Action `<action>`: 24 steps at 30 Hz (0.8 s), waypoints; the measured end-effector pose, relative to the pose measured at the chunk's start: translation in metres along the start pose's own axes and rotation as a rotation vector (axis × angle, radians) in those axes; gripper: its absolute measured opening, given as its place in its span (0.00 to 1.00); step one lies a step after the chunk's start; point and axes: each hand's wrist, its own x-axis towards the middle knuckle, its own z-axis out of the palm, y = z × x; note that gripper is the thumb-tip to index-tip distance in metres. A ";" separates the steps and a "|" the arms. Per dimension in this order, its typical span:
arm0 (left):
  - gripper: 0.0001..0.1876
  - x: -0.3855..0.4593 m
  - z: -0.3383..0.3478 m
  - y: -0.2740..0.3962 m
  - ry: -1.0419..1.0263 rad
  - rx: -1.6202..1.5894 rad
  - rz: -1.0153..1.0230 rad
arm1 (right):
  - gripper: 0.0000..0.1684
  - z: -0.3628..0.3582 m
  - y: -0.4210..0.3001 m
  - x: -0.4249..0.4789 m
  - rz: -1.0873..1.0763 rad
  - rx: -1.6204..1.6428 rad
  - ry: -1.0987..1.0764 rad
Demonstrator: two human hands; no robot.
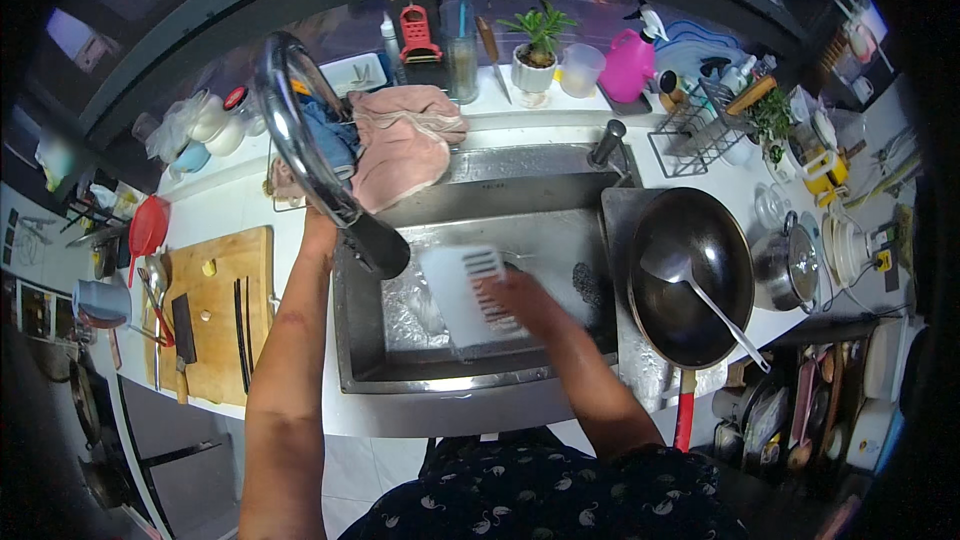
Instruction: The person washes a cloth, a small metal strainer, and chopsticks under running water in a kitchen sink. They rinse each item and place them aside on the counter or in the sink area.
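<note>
My right hand point(510, 296) is over the steel sink point(480, 384), its fingers on a white slotted plastic board or tray point(450, 300) that is blurred. My left hand point(321, 229) reaches behind the chrome faucet point(289, 116), whose dark spout hangs over the sink's left side. The faucet and cloths hide most of that hand's fingers, so what they touch cannot be told. Right beside it a pink cloth point(405, 142) and a blue cloth point(330, 139) hang in a heap. A dark scouring pad point(585, 283) lies in the sink's right part.
Left of the sink, a wooden cutting board point(217, 262) bears a cleaver point(183, 330) and black chopsticks point(241, 334). To the right are a wok point(690, 315) with a metal spatula point(712, 300) and a lidded steel pot point(784, 266). A knife point(491, 52) stands by the potted plant point(536, 64).
</note>
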 end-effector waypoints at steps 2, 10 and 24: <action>0.22 -0.004 -0.013 -0.012 -0.047 0.111 0.093 | 0.15 -0.025 0.001 0.017 0.050 0.200 -0.033; 0.32 -0.160 0.031 -0.021 0.080 0.738 0.483 | 0.13 -0.013 0.040 0.027 -0.224 -1.233 0.318; 0.32 -0.302 -0.167 -0.083 0.556 1.394 0.255 | 0.23 -0.016 0.057 -0.213 -0.829 -1.546 0.102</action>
